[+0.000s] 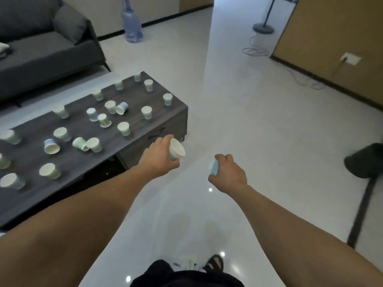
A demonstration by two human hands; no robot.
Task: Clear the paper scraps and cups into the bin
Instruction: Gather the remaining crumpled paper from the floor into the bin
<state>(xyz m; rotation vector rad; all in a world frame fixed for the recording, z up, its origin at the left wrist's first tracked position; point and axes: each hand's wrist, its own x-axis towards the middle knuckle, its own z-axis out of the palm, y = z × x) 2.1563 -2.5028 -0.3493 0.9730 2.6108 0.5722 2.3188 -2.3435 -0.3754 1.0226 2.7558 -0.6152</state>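
Two cups are in our hands above the white floor [248, 121]. Our left hand [159, 157] curls its fingers round a white cup [176, 151], its mouth tipped toward us. Our right hand [228, 172] grips a blue cup [214, 167], mostly hidden by the fingers. Many more cups [123, 128] stand or lie on the dark bench [159, 119] to the left. A dark bin [364, 160], blurred, sits well to the right.

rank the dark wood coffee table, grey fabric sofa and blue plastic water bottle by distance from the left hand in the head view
1. Dark wood coffee table, just left of the left hand.
2. Grey fabric sofa, beyond the table.
3. Blue plastic water bottle, by the far wall.
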